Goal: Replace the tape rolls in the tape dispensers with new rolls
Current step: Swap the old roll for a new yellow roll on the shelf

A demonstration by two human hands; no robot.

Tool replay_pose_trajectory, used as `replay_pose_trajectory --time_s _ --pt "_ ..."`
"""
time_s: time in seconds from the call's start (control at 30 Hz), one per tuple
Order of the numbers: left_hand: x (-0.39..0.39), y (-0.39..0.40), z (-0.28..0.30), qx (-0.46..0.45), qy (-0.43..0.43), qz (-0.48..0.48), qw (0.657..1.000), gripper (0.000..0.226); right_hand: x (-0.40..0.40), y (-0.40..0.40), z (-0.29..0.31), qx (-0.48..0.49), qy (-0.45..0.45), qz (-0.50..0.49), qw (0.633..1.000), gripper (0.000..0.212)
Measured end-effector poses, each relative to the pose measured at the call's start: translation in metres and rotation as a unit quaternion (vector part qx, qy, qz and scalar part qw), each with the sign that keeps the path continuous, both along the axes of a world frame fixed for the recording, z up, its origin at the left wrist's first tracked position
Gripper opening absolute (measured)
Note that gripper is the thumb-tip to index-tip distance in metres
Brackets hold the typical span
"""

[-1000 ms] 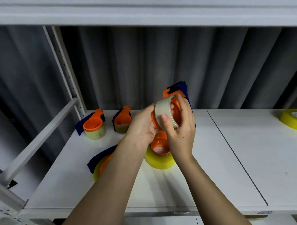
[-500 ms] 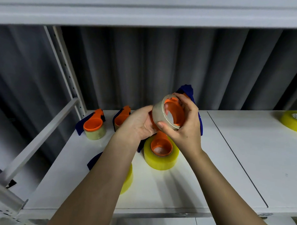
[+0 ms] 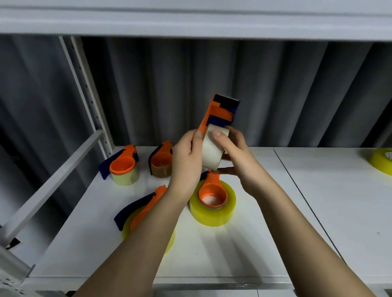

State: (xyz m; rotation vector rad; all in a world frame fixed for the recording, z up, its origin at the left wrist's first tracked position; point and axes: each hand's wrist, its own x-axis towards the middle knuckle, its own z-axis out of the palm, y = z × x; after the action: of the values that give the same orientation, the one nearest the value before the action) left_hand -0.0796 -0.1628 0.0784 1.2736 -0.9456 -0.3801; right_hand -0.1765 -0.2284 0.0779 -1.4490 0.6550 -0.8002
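Note:
Above the white shelf [image 3: 251,247] I hold an orange and blue tape dispenser [image 3: 220,112], its cutter end pointing up. A pale, nearly used-up tape roll [image 3: 211,151] sits on its hub. My left hand [image 3: 186,162] grips the dispenser's left side, thumb on the orange edge. My right hand [image 3: 233,156] curls round the pale roll from the right. Below them stands a dispenser in a full yellow roll [image 3: 213,203]. Another dispenser with a yellow roll [image 3: 142,215] lies partly hidden under my left forearm.
Two more dispensers stand at the back left, one on a pale roll [image 3: 124,168], one on a brown roll [image 3: 161,164]. A loose yellow roll [image 3: 387,164] lies at the far right. A slanted metal brace [image 3: 50,186] and upright post border the left; a shelf hangs overhead.
The dispenser has turned from showing its orange hub to standing upright, cutter end up. Both hands shifted their hold, and the roll's pale outer face now points at me.

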Motion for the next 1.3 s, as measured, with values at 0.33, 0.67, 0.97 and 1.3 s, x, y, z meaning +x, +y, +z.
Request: replay_pose_trajectory --time_s 0.33,0.67,0.97,1.3 --pt "0.005 0.003 -0.004 0.007 0.044 -0.033 0.998 0.022 0.005 0.004 -0.017 -0.044 -0.055 -0.013 0.997 0.044" --pt "0.008 -0.007 -0.003 0.060 0.208 -0.022 0.976 0.019 -0.004 -0.011 -0.022 -0.286 0.074 -0.058 0.954 0.082" --pt "0.011 -0.013 -0.005 0.063 0.242 -0.033 0.968 0.019 -0.002 -0.003 -0.016 -0.074 0.000 0.015 0.997 0.074" --pt "0.009 -0.007 -0.012 0.051 0.079 -0.013 0.996 0.020 0.008 0.002 -0.018 -0.071 0.001 -0.071 0.995 0.045"
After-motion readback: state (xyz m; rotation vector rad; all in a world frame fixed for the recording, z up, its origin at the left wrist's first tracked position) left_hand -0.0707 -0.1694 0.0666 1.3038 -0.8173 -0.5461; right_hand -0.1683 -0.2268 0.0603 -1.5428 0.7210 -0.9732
